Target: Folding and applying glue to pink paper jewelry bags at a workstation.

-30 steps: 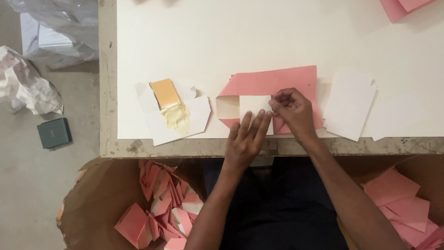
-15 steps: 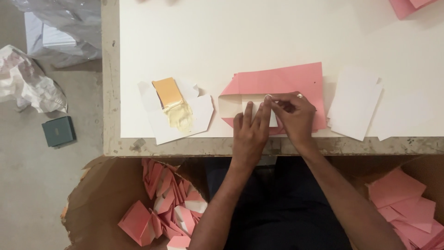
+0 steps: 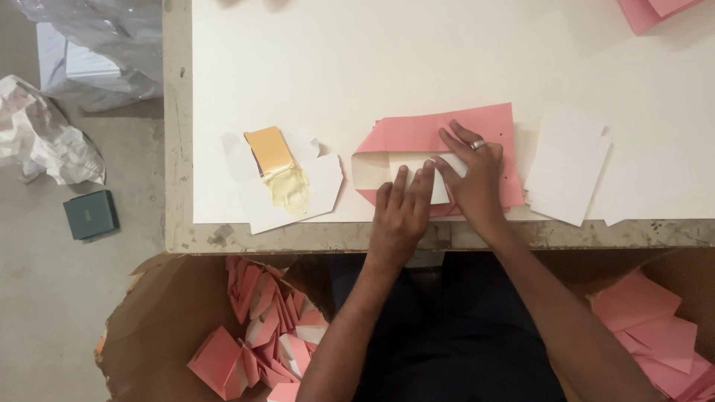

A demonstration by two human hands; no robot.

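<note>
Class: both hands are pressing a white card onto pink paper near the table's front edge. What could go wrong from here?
1. The pink paper overhangs the table edge; pressing there may crease it unevenly.
2. The glue pad sits close to the left hand; a stray brush could smear the work.
3. The white card may slip askew under the right hand.

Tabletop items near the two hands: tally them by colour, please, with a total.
Pink: 1, the pink paper sheet under both the left hand and right hand.
White: 2, the white card on that sheet, and the white sheet stack.
Orange-yellow: 1, the orange block.
Total: 4.
</note>
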